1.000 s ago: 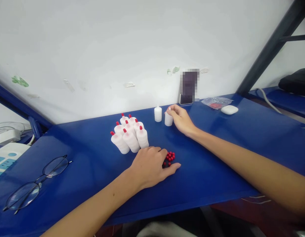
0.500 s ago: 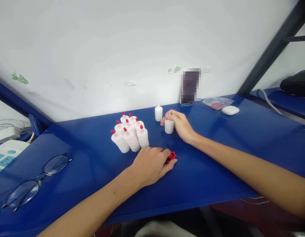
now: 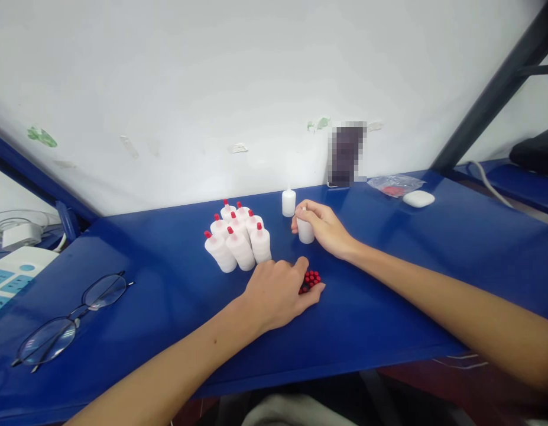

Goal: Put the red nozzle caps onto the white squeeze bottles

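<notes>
My right hand (image 3: 323, 228) is closed around an uncapped white squeeze bottle (image 3: 305, 232), which stands about upright on the blue table. Its fingers hide the bottle's upper part. Another white bottle (image 3: 288, 204) without a red cap stands just behind. My left hand (image 3: 280, 290) rests on the table beside a small pile of red caps (image 3: 311, 278). Its thumb and forefinger are apart around the pile, and the other fingers are partly hidden. Left of the hands, several white bottles (image 3: 240, 248) with red tips stand in a tight group.
Eyeglasses (image 3: 74, 319) and a power strip (image 3: 12, 275) lie at the left. By the wall leans a pixelated phone-like object (image 3: 347, 155). A clear plastic bag (image 3: 391, 184) with red pieces and a white rounded case (image 3: 418, 199) lie at the right.
My left forefinger has lifted off the red caps, widening its gap from the thumb and showing more of them. The right hand keeps its bottle. The view has shifted slightly.
</notes>
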Demonstrator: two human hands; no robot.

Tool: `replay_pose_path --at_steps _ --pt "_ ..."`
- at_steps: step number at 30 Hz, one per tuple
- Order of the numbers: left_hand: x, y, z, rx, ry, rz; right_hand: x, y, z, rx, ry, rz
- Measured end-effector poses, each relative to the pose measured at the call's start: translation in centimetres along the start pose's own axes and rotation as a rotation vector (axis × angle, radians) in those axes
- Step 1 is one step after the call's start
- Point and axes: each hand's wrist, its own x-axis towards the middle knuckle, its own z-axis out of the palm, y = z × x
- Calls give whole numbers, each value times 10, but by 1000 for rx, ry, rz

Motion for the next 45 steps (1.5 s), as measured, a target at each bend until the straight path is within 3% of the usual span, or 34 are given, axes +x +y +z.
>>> replay_pose_path --at_steps 11,33,45 --pt "0 1 0 3 -14 9 -1 0 -1 -9 -11 5" --pt "-6 -10 -4 9 -40 208 -2 0 -3 -19 -57 -12" --pt "-8 -16 -8 -9 -109 264 -9 0 -2 -212 -204 -106"
